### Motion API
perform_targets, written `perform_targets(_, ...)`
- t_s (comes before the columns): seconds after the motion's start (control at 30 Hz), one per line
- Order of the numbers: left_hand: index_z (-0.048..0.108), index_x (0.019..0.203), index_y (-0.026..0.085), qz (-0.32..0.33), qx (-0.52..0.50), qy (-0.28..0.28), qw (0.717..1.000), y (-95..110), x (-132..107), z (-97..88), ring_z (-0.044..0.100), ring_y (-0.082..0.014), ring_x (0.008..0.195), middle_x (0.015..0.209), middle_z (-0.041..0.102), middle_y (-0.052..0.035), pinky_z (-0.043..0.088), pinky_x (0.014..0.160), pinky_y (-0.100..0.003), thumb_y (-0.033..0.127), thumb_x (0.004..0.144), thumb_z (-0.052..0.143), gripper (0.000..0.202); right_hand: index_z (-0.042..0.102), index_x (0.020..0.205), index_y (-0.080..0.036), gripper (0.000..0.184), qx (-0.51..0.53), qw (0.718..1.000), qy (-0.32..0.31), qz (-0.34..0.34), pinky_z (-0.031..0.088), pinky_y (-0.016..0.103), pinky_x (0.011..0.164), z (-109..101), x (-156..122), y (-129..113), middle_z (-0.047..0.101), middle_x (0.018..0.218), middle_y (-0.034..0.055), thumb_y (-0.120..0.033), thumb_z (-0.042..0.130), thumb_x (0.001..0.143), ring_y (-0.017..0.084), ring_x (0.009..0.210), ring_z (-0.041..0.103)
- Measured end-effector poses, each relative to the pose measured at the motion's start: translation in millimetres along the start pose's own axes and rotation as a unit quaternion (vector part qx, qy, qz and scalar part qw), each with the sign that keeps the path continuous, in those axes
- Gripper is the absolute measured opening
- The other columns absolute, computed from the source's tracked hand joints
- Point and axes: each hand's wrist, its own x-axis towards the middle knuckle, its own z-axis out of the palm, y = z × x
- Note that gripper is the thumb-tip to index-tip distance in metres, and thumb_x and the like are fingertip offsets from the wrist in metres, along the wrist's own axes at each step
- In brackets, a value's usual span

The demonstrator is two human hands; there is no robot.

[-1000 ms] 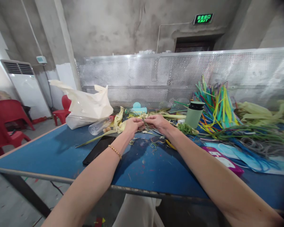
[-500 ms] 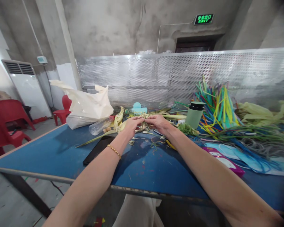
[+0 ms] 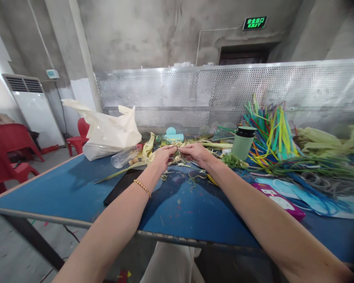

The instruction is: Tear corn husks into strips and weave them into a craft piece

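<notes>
Facing a rough grey plaster wall (image 3: pixel 129 35) across the back, with a long silvery perforated metal panel (image 3: pixel 165 92) in front of it. Seated at a wide blue-topped table (image 3: pixel 65 200). At far left, noting a tall white air conditioner (image 3: pixel 37 114) and, nearer, red plastic chairs (image 3: pixel 10 135).

On the table's left, seeing a crumpled cream plastic bag (image 3: pixel 113 131). Over to the right, spotting a fanned bundle of multicoloured flat strips (image 3: pixel 281 131) and, just beside it, a heap of pale yellow-green papery husks (image 3: pixel 320 137). Nearer the edge, finding tangled green, grey and blue cords (image 3: pixel 330 180), partly over light-blue sheets. Between hands and strips, marking an upright sage-green cylindrical container with a black lid (image 3: pixel 242 145).

Recording the left hand (image 3: pixel 164 156) and right hand (image 3: pixel 198 154) over the table's back middle, almost meeting, thumbs and fingertips drawn narrow. Holding between them a small tuft of pale green plant strips (image 3: pixel 179 156), close above strewn scraps; too small to tell the exact grip.

Below the left forearm, seeing a flat black rectangular tablet (image 3: pixel 120 186), partly covered. Touching or just beside the bag, a clear plastic bottle (image 3: pixel 124 157) on its side. Around the left wrist, a gold bead bracelet (image 3: pixel 142 188).
</notes>
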Motion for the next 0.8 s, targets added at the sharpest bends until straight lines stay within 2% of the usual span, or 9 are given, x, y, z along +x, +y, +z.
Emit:
perform_targets(0.33,0.067,0.079,0.013,-0.006,0.011,-0.007,1.0,-1,0,0.5,0.054,-0.0092,0.055,0.065,0.063,-0.0002,0.038,0.056,-0.025,0.017,0.059,0.079,0.024,0.068,0.067,-0.012,0.032,0.036,0.999,-0.014,0.011,0.034,0.022,0.047,3,-2,-1,0.06,0.058,0.0003,-0.034,0.084,0.05,0.008,0.053,0.046)
perform_targets(0.5,0.066,0.084,0.014,-0.022,0.035,-0.037,0.998,2,-6,3.8,0.057,-0.01,0.057,0.069,0.065,-0.0004,0.039,0.057,-0.025,0.019,0.059,0.08,0.028,0.068,0.07,-0.013,0.03,0.07,0.997,0.02,0.019,0.039,0.023,0.051,2,0,-3,0.065,0.063,0.0022,-0.03,0.084,0.05,0.01,0.055,0.052)
perform_targets(0.6,0.065,0.078,0.013,-0.026,0.053,-0.056,0.997,3,-10,6.2,0.058,-0.0105,0.055,0.065,0.064,-0.0009,0.037,0.054,-0.023,0.022,0.06,0.08,0.025,0.069,0.071,-0.014,0.029,0.068,0.997,0.034,0.014,0.041,0.023,0.052,1,0,-3,0.065,0.064,0.002,-0.029,0.083,0.052,0.011,0.057,0.053)
perform_targets(0.7,0.062,0.07,0.013,-0.032,0.082,-0.037,0.995,3,-13,7.9,0.06,-0.0117,0.056,0.066,0.064,-0.0028,0.036,0.052,-0.023,0.024,0.061,0.079,0.022,0.068,0.072,-0.014,0.028,0.062,0.997,0.049,0.001,0.042,0.025,0.054,1,0,-3,0.066,0.064,0.0016,-0.03,0.083,0.054,0.011,0.056,0.054)
perform_targets(0.8,0.062,0.07,0.013,-0.034,0.099,-0.034,0.994,4,-16,9.0,0.061,-0.0121,0.057,0.067,0.064,-0.0032,0.034,0.05,-0.022,0.025,0.063,0.077,0.021,0.068,0.073,-0.014,0.029,0.056,0.996,0.063,-0.005,0.041,0.025,0.053,0,3,-3,0.065,0.064,0.0011,-0.031,0.082,0.055,0.011,0.056,0.055)
